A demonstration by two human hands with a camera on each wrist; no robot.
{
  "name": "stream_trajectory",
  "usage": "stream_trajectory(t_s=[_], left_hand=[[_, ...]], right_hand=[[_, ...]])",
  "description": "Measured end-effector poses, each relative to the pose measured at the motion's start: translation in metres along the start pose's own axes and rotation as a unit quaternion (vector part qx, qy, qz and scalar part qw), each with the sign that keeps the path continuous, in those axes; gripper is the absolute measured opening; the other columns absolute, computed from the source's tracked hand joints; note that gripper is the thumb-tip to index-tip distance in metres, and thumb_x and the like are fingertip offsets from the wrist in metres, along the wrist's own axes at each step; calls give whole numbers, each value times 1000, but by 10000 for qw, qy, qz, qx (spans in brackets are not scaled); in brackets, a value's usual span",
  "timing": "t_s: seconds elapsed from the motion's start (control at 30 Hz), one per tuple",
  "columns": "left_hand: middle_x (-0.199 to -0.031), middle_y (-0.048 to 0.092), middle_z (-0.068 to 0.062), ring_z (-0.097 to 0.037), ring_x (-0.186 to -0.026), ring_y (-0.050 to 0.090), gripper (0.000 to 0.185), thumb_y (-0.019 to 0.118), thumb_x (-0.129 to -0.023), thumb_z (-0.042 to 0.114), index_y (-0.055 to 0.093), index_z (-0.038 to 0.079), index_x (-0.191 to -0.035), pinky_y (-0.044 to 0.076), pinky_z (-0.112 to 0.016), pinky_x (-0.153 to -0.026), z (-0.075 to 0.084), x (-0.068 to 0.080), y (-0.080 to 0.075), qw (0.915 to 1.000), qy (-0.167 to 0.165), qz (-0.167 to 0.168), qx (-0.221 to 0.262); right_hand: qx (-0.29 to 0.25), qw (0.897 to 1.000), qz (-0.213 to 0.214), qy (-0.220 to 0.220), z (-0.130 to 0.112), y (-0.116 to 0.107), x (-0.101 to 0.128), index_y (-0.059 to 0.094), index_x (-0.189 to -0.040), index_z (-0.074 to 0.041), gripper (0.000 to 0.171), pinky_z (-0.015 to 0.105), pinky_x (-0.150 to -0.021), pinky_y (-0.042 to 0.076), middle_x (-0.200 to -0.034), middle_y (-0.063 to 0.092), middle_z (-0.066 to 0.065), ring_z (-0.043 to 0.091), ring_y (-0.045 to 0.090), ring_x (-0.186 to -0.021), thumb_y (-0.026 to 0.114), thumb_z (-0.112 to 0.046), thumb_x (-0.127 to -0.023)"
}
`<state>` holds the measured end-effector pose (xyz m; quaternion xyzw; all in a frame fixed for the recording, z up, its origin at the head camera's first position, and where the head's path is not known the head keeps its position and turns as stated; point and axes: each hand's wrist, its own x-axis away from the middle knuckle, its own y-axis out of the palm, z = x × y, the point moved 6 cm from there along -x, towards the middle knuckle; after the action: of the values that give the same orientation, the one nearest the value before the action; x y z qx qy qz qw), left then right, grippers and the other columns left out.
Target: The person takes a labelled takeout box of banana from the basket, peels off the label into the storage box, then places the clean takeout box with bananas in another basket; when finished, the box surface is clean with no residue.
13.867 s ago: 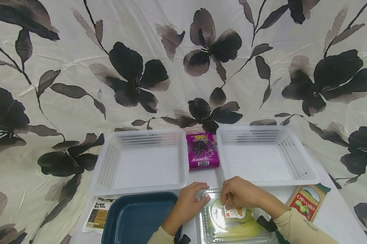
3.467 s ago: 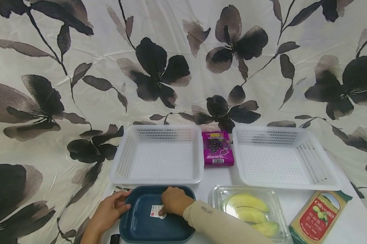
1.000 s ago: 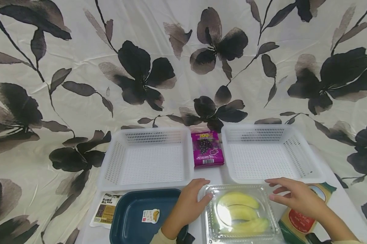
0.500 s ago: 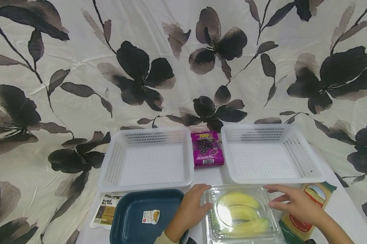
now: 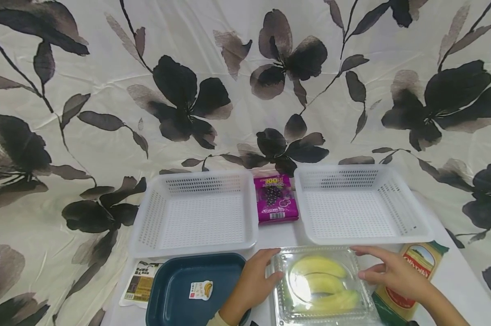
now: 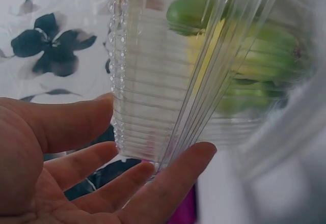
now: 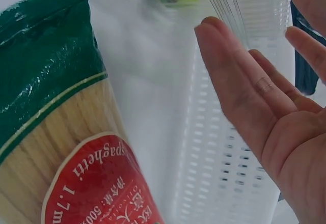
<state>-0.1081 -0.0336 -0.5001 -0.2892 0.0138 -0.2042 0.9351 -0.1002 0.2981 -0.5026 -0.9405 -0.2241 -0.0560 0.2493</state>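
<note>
Where a sticker sat earlier, both hands (image 5: 253,283) flank clear banana box (image 5: 323,285), lid bare

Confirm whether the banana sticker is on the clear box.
No, the sticker lies in the blue tray, beside the box.

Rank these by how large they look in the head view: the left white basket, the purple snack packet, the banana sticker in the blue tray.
1. left white basket
2. purple snack packet
3. banana sticker, though it lies nearer the camera.

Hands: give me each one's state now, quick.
Left hand: open, straight fingers touching the clear plastic clamshell box of bananas.
Right hand: open, fingers at the box's right edge, nothing held.
</note>
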Motion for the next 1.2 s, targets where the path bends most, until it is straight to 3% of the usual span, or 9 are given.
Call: stream_trajectory(t_s=[0.3, 0.5, 0.77, 0.9, 1.03, 1.2], left_hand=[[-142, 58, -13, -35, -119, 67, 52, 73, -94, 21, 57, 12, -143, 58, -48, -97, -4, 2, 0, 9994, -67, 27, 336], [-140, 61, -12, -34, -115, 69, 49, 74, -92, 20, 61, 13, -139, 60, -49, -93, -3, 9, -7, 9984, -53, 128, 551], [-145, 60, -11, -33, -116, 67, 51, 75, -93, 31, 62, 18, -141, 61, -49, -85, 13, 26, -34, 9950, -161, -69, 983], [-148, 57, -8, -29, -118, 65, 51, 74, -93, 36, 62, 25, -142, 60, -41, -80, 19, 33, -49, 9945, -258, -125, 1012], [-145, 58, 0, -27, -120, 63, 52, 74, -93, 38, 60, 29, -142, 58, -30, -74, 22, 36, -63, 9942, -215, -75, 1047], [-146, 57, 1, -28, -123, 61, 52, 74, -94, 37, 59, 28, -144, 59, -27, -79, 26, 36, -86, 9936, -78, 118, 1125]], right_hand=[[-589, 9975, -157, 359, 3, 2, 1, 41, -154, -4, 65, 35, -75, 65, -140, 47, 39, 17, 75, -96, 70, -20, -97], [-993, 9945, -231, 233, -1, 4, 6, 40, -154, -6, 63, 39, -74, 65, -136, 44, 37, 23, 74, -95, 68, -15, -99], [-1215, 9916, -412, 145, -21, 6, 11, 41, -152, -7, 57, 46, -75, 65, -121, 47, 17, 20, 73, -99, 64, -11, -100], [-1343, 9897, -476, 95, -37, 5, 11, 42, -150, -7, 55, 48, -74, 64, -113, 48, 5, 18, 72, -94, 63, -7, -100], [-1418, 9882, -439, -368, -59, 3, 5, 44, -148, -5, 52, 49, -70, 64, -111, 48, 3, 15, 71, -89, 62, -1, -99], [-1380, 9870, -294, -773, -81, 0, -8, 45, -147, -4, 52, 49, -67, 64, -111, 47, 8, 14, 71, -85, 62, 2, -98]])
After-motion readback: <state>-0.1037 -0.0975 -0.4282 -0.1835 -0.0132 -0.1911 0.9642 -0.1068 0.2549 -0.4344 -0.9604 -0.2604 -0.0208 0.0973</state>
